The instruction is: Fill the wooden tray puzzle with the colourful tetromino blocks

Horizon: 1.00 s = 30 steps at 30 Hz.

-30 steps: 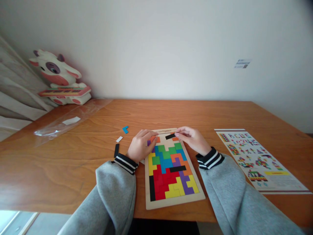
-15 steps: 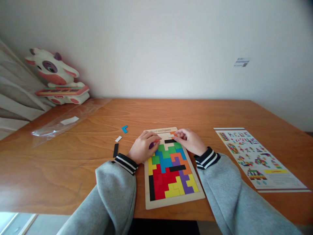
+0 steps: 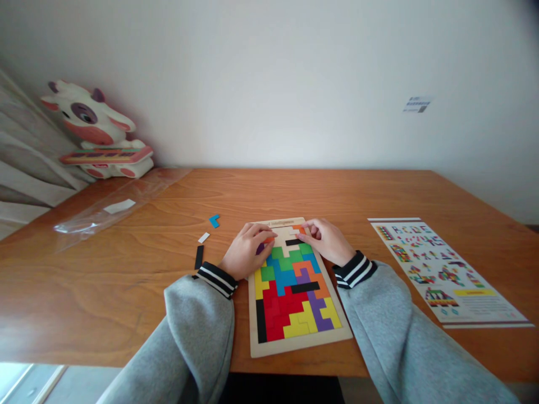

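**Hands at the top of the puzzle board**

Counts first: one wooden puzzle board [image 3: 295,348] at lower centre of the frame, packed with coloured blocks except for a bare patch at its top edge; three loose pieces on the table [image 3: 105,292] to the left of it — a blue piece [image 3: 214,221], a white piece [image 3: 204,238] and a black bar [image 3: 199,257]; one printed pattern sheet [image 3: 446,272] at right; one clear plastic bag [image 3: 113,207] at upper left; one cow toy [image 3: 95,132] against the wall in the far upper-left corner.

My left hand [image 3: 246,252] lies curled over the board's upper left corner, fingers bent and close together, tips pressing on an orange piece [image 3: 269,240] with a purple one just beneath it. Whether I truly pinch it or only push it, I cannot tell.

My right hand [image 3: 326,241] rests on the upper right corner of the board, fingers narrow — thumb and forefinger closed around a second orange piece [image 3: 300,229]. A short black piece [image 3: 292,242] lies just below those fingertips, sitting above the green blocks.

Both grey sleeves with striped cuffs run in from the bottom of the frame.
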Each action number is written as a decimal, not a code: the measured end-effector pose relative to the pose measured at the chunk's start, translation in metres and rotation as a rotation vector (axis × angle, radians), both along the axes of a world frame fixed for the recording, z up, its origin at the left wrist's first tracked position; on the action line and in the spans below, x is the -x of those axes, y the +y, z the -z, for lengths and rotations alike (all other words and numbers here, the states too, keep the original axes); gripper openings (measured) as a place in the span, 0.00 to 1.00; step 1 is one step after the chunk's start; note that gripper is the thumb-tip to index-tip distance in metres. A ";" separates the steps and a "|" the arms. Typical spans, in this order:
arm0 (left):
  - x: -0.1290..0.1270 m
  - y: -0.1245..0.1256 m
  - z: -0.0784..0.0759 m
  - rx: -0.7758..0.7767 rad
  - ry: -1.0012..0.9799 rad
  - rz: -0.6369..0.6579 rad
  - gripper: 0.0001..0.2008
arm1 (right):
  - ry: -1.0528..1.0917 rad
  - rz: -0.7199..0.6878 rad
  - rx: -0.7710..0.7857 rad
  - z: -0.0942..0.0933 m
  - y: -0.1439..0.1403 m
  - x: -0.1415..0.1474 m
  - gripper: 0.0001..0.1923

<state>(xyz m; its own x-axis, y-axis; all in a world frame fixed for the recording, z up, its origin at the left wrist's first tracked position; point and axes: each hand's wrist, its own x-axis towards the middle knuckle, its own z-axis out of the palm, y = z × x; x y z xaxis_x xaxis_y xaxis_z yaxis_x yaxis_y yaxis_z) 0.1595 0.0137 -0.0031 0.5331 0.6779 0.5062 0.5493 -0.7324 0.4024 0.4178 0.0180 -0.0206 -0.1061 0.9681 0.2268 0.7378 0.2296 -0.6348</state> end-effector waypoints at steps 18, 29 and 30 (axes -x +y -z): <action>0.001 0.001 0.001 -0.013 -0.004 0.024 0.08 | -0.034 -0.009 -0.037 -0.006 -0.002 0.001 0.23; 0.027 0.008 -0.020 -0.100 -0.017 -0.148 0.10 | -0.085 -0.041 -0.088 -0.005 -0.003 0.000 0.23; 0.039 0.012 -0.023 -0.123 -0.017 -0.191 0.10 | -0.091 -0.045 -0.091 -0.005 -0.004 0.000 0.22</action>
<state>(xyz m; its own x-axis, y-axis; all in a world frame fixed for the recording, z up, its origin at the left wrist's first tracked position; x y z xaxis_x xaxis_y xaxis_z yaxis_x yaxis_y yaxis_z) 0.1202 0.0253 0.0196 0.3914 0.6984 0.5992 0.6766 -0.6597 0.3270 0.4175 0.0143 -0.0158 -0.1735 0.9377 0.3011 0.7788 0.3178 -0.5408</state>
